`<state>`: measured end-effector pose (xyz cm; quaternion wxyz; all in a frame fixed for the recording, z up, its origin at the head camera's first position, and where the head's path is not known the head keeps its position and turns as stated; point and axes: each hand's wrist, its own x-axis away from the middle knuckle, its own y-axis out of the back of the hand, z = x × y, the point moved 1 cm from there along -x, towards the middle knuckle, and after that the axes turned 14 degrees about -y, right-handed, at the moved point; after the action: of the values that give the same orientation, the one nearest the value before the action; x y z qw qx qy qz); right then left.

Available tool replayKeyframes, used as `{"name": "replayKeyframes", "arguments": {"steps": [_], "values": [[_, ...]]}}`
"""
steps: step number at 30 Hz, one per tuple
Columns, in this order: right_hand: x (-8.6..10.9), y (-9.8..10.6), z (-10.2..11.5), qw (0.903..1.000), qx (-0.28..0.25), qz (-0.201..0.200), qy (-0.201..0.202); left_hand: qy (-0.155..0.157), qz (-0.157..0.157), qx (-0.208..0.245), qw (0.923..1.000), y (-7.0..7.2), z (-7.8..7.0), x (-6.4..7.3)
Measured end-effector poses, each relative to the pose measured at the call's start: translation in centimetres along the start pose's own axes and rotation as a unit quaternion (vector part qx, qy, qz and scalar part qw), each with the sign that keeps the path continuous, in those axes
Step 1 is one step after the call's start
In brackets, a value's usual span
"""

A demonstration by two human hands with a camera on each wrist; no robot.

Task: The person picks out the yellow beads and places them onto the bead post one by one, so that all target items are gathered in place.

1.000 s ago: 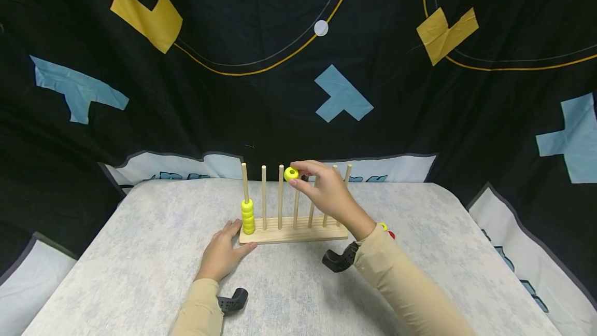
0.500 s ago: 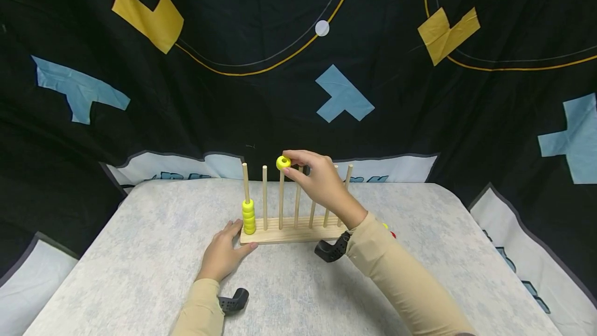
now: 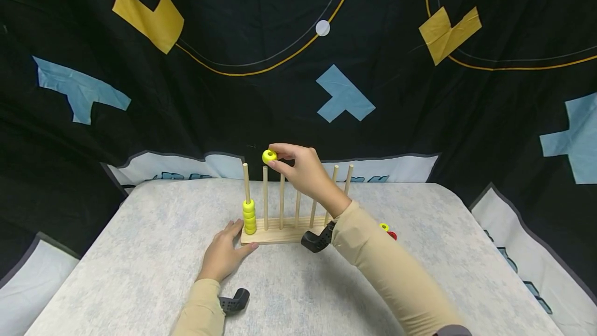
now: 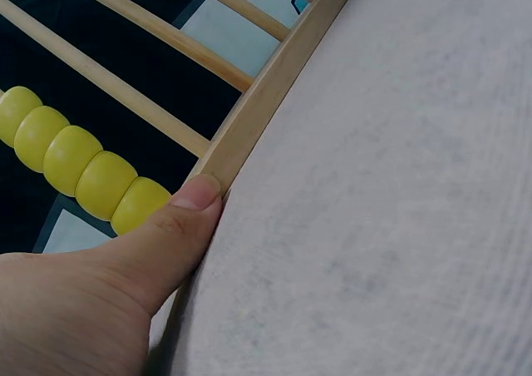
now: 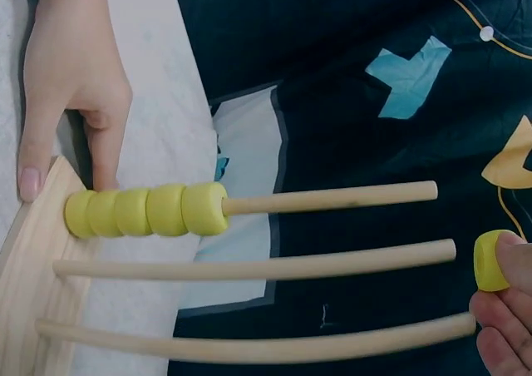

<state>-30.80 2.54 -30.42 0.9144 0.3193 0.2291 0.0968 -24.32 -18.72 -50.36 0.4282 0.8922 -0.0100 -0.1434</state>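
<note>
A wooden peg stand point(image 3: 280, 236) rises from the table with a row of upright pegs. Yellow beads point(image 3: 249, 218) are stacked on its leftmost peg; the upper part of that peg is bare. My left hand point(image 3: 220, 255) grips the base's left end, its thumb point(image 4: 179, 214) on the front edge and the fingers partly hidden behind. My right hand point(image 3: 303, 172) pinches a single yellow bead point(image 3: 269, 156) between thumb and fingers, just above the tip of the second peg point(image 3: 265, 196). In the right wrist view that bead point(image 5: 490, 261) sits beyond the peg tips, off the peg.
A loose yellow bead point(image 3: 384, 226) and a red bead point(image 3: 392, 235) lie on the pale table point(image 3: 140, 253), right of the stand. A dark curtain point(image 3: 261, 113) hangs behind the table's far edge. The right forearm crosses in front of the stand's right end.
My right hand has carried the yellow bead leftward and a little upward, from near the third peg to over the second. The left hand stays in place on the base.
</note>
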Motion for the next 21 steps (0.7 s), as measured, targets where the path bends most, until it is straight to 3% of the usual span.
{"name": "replayKeyframes", "arguments": {"steps": [21], "values": [[-1.0, -3.0, 2.3, 0.9985, 0.000, 0.055, -0.002, -0.003, -0.005, 0.001, 1.0000, 0.2, -0.4, 0.1]]}}
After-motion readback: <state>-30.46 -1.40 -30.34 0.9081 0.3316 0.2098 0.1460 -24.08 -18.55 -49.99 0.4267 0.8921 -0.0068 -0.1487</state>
